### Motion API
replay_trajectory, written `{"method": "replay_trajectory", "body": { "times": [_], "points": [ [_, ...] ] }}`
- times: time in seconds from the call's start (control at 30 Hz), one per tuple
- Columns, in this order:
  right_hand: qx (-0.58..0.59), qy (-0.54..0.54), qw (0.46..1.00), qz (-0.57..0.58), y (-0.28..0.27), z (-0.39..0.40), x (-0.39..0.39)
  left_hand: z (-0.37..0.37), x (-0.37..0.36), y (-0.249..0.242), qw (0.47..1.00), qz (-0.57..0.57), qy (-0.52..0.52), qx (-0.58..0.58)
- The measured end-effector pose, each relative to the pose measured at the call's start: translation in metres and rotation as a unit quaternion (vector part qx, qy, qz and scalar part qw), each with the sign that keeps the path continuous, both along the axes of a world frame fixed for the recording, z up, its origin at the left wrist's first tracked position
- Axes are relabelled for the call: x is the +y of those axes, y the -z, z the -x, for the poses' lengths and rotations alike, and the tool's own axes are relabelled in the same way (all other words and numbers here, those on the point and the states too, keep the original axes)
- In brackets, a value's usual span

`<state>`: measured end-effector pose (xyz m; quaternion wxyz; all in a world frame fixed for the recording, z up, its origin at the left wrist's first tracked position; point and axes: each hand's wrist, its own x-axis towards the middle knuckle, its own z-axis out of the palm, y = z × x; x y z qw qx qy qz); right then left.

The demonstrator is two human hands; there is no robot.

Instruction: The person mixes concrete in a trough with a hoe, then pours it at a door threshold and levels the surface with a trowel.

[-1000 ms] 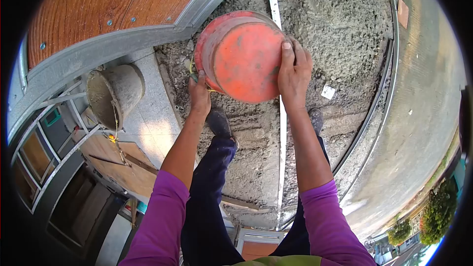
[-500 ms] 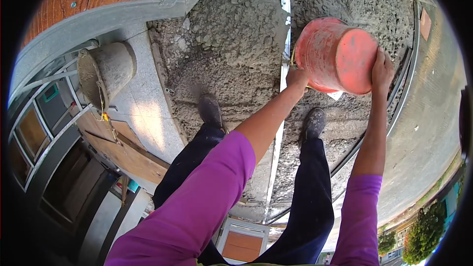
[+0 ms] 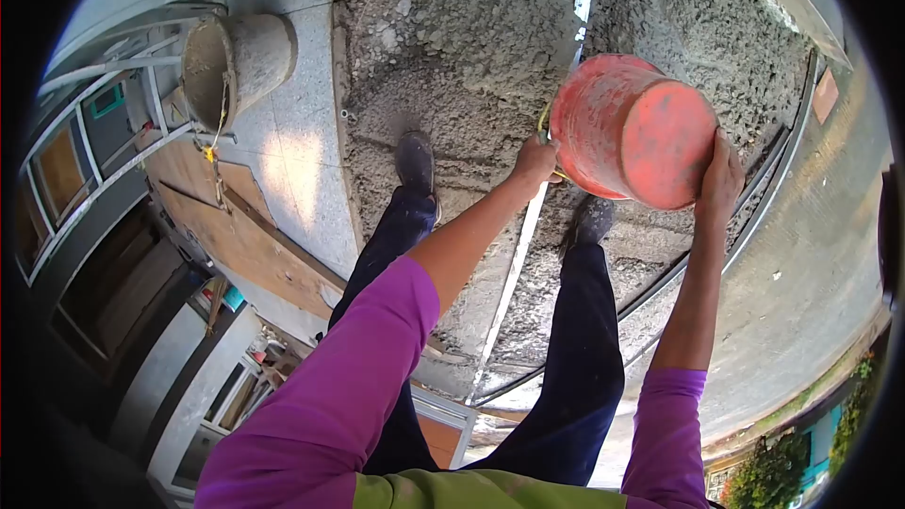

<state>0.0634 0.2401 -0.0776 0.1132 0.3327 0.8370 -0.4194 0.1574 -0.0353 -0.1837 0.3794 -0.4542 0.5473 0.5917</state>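
Observation:
A red bucket (image 3: 594,127), smeared with cement, is tipped over the rough wet concrete (image 3: 471,57). Its round base faces up toward me and to the right, and its mouth is turned away, so the inside is hidden. My left hand (image 3: 535,160) is closed at the mouth side, around the bucket's thin yellow handle (image 3: 544,116). At the base, my right hand (image 3: 720,174) grips the lower right edge with its fingers curled over it. My right boot (image 3: 592,221) is partly behind the bucket; my left boot (image 3: 416,163) stands on the concrete.
A long pale metal strip (image 3: 517,292) runs across the concrete between my feet. On the left, a cement-coated bucket (image 3: 264,52) rests on a tiled ledge (image 3: 306,113), near wooden boards (image 3: 245,245) and a metal frame (image 3: 90,179). Dark bars (image 3: 759,179) edge the concrete on the right.
The red bucket has come back toward my feet and now overlaps my right boot, with both hands still on it. A white scrap seen beneath it is now hidden. My view has shifted.

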Motion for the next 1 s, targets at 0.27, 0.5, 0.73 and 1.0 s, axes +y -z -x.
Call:
{"method": "replay_trajectory", "body": {
  "times": [0.27, 0.5, 0.73, 1.0],
  "points": [
    [0.297, -0.256, 0.919, 0.055, -0.096, 0.011, -0.223, -0.076, -0.154, -0.071, 0.927, -0.047, -0.281, 0.245],
    [0.229, -0.336, 0.907, 0.106, 0.092, -0.003, -0.369, -0.131, -0.25, 0.015, 0.94, -0.019, -0.336, -0.045],
    [0.215, -0.307, 0.912, 0.169, 0.041, 0.01, -0.397, -0.132, -0.241, 0.009, 0.911, -0.016, -0.407, -0.067],
    [-0.076, -0.13, 0.899, 0.412, 0.01, 0.056, -0.29, -0.112, -0.245, -0.094, 0.887, 0.131, -0.371, 0.243]
  ]
}}
